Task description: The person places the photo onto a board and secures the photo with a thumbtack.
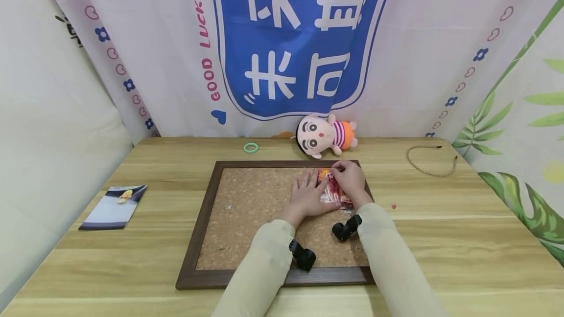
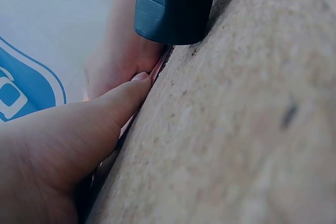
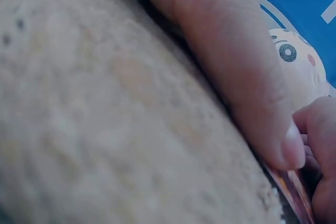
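Observation:
A glossy picture card (image 1: 333, 195) in red, white and orange lies on the upper right of a cork board (image 1: 246, 219) with a dark wooden frame. My left hand (image 1: 308, 198) is spread flat on the cork and the card's left part, its thumb along the card's lower edge. At the card's top edge, my right hand (image 1: 350, 180) has bent fingers with thumb and fingertip pinched together. Whatever small thing they pinch is hidden. In the right wrist view, the left thumb (image 3: 241, 77) presses the card's edge (image 3: 291, 190), beside the right hand (image 3: 320, 145).
Behind the board lie a plush doll (image 1: 323, 135) and a green ring (image 1: 251, 147). A second card (image 1: 113, 208) is on the table's left. At right are a headband (image 1: 429, 175) and a tiny red piece (image 1: 393, 206). A printed curtain (image 1: 172, 53) hangs behind the table.

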A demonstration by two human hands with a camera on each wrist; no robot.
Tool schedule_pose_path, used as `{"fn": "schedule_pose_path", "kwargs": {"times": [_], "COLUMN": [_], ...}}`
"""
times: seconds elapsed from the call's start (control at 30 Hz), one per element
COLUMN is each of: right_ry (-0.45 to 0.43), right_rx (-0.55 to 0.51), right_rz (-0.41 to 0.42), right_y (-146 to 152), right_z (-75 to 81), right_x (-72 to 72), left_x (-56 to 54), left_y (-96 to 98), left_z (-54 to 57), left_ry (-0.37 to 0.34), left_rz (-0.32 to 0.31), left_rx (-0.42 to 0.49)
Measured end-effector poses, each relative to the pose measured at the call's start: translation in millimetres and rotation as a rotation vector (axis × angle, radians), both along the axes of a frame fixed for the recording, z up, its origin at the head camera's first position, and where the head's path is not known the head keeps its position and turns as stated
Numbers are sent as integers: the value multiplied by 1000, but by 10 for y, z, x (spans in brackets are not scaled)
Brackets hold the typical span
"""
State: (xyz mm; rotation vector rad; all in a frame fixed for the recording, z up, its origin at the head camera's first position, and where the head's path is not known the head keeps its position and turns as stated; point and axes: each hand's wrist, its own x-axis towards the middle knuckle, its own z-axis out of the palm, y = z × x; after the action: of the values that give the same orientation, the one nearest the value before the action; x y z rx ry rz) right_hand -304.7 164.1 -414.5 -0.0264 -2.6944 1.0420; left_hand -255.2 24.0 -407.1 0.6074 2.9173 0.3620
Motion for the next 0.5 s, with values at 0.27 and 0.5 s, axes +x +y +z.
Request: {"fn": "schedule_pose_path", "kwargs": {"times": [0.27, 0.5], "right_ry": [-2, -15], "right_rx": [9, 34], "right_rz": [10, 20], "right_y": [11, 2], "right_z": [-16, 0], "right_x": [-18, -17], "left_x": [-30, 8], "left_y": [-12, -10], "left_z": [-34, 21], "left_ry": [-22, -7], "left_rz": [-2, -2], "left_rx": [48, 17]}}
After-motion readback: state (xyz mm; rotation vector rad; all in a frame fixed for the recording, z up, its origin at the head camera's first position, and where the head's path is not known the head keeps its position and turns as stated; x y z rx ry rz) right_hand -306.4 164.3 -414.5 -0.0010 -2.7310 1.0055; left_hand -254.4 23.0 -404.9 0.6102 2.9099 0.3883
